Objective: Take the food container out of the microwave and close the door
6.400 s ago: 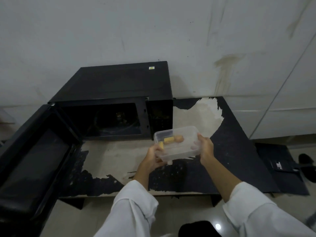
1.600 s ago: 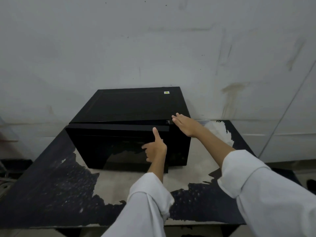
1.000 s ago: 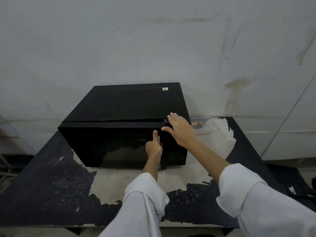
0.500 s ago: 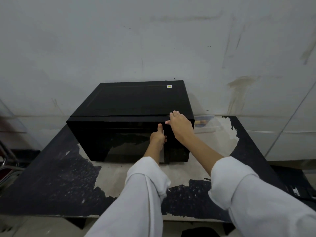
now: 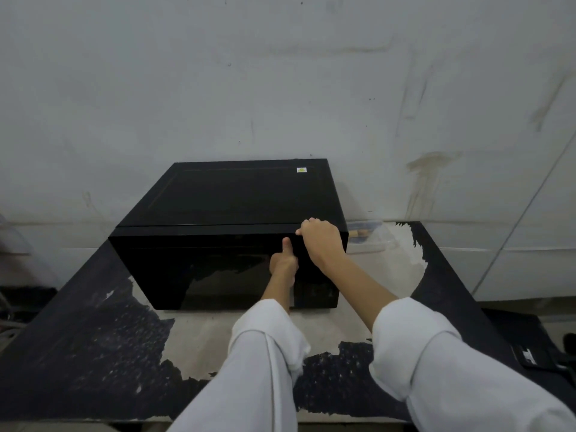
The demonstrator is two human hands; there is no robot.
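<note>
The black microwave (image 5: 237, 194) stands on the table against the wall, and its door (image 5: 199, 266) lies flush with the front. My left hand (image 5: 283, 265) is a fist with the thumb up, pressed against the right part of the door. My right hand (image 5: 322, 241) sits on the microwave's top front right corner, fingers curled over the edge. The clear food container (image 5: 369, 236), with something yellow inside, rests on the table just right of the microwave, partly hidden behind it.
The table (image 5: 93, 353) has a worn black top with pale patches where the coating has peeled. A stained white wall (image 5: 280, 88) runs close behind. On the floor at the right lies a flat black object (image 5: 526, 341).
The container went from both hands to the table right of the microwave. The door swung from wide open to flush. Over the last second my right hand's fingers curled on the top corner.
</note>
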